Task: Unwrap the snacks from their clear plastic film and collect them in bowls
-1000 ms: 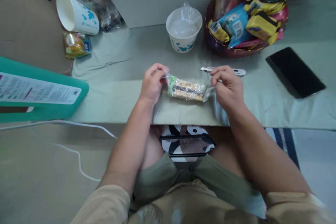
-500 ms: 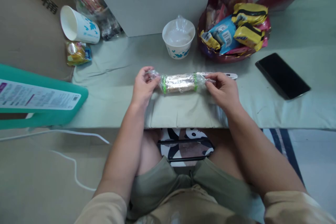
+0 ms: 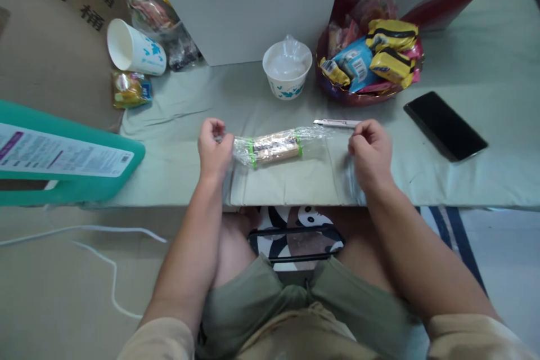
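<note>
While both hands rest on the pale green cloth-covered table [image 3: 464, 191], a clear-plastic-wrapped snack bar with two green bands [image 3: 273, 147] lies flat between them, slightly tilted, its right end farther than its left. Left hand [image 3: 214, 149] sits at the bar's left end, fingers curled into a loose fist, knuckles up; it seems to pinch the twisted wrapper tail there, but whether it truly grips it cannot be told. Right hand [image 3: 370, 153] is also curled, fingers bent inward, holding nothing visible, and sits apart from the bar's right wrapper end with bare cloth between. Just far of that hand lies a slim white pen-like utility knife [image 3: 336, 122], flat on the cloth, not touched. Farther back, centre, stands a white paper cup with blue print lined with a clear plastic bag [image 3: 287, 70]. Right of it, a dark red round basket [image 3: 337, 91] is heaped with yellow, blue and pink snack packets. A black smartphone [image 3: 445, 125] lies face up on the right, well apart from the right hand. Far left, a second white paper cup with blue print [image 3: 135, 50] lies on its side, with a small yellow-green wrapped sweet packet [image 3: 130, 89] just near of it. A teal flat box with a white label [image 3: 63, 154] juts in from the left edge. Below the table edge show olive shorts and bare forearms.
</note>
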The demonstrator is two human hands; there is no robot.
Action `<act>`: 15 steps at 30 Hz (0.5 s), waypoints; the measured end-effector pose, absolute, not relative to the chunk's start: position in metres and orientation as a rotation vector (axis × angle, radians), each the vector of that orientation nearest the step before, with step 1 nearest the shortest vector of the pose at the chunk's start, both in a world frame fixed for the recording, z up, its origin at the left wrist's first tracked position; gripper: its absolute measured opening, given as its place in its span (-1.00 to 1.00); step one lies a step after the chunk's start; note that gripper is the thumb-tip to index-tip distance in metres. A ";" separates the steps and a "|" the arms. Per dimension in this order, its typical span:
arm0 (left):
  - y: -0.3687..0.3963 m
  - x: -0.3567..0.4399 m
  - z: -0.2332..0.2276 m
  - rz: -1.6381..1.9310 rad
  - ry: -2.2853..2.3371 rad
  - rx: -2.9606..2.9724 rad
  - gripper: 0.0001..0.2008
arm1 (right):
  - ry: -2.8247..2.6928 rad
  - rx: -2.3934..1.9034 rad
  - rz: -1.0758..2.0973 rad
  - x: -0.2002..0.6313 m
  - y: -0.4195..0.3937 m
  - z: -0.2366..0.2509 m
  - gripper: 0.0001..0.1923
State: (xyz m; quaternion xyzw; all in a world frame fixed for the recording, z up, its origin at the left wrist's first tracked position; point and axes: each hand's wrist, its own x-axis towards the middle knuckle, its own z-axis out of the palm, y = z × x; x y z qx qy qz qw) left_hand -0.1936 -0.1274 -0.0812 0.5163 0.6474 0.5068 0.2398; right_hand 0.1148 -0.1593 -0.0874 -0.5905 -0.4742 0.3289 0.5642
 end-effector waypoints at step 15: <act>-0.149 -0.172 -0.065 0.642 1.293 1.968 -0.83 | -1.904 -1.250 0.148 0.067 -0.173 -0.096 -0.89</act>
